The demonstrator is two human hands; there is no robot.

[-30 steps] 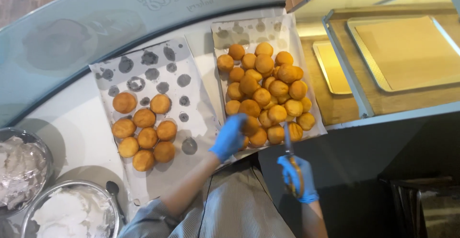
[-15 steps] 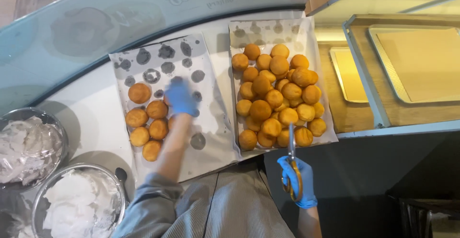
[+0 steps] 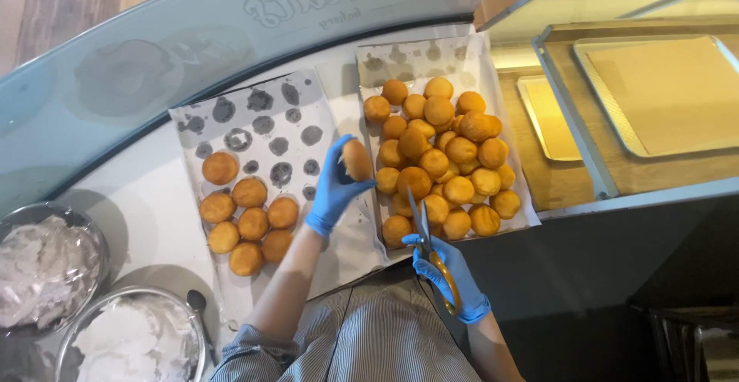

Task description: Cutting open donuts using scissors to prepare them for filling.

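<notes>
Right, I've got one fried dough ball [image 3: 356,159] in the left hand [image 3: 332,190], blue glove, grip closed round it w/ fingers under and thumb on the near side, held just above the gap between the two paper-lined trays. Right hand [image 3: 450,274], also gloved, is closed round the orange handles of the scissors [image 3: 426,237]; blades point far, tips over the near edge of the right tray [image 3: 493,59], and they look shut or nearly so, can't tell for sure.

Right tray is the full one: a heap of dough balls [image 3: 443,159], piled and touching. Left tray [image 3: 254,113] has greasy dark rings on the paper at the far end and a small cluster of balls [image 3: 248,216] at the near-left corner, abt eight, most touching.

My read: step in hand is the pick-and-cut, ball lifted, not yet snipped. Next move, I'd judge, needs ball and blades brought together, blades opened, glove fingertips kept clear of the edge, ball held steady since it's round and probably soft.

Near left on the desk [image 3: 146,228]: two metal bowls [image 3: 46,266] of white cream-like stuff, a spoon beside the nearer one. Far right: empty baking sheets [image 3: 662,90] inside a glass case.
</notes>
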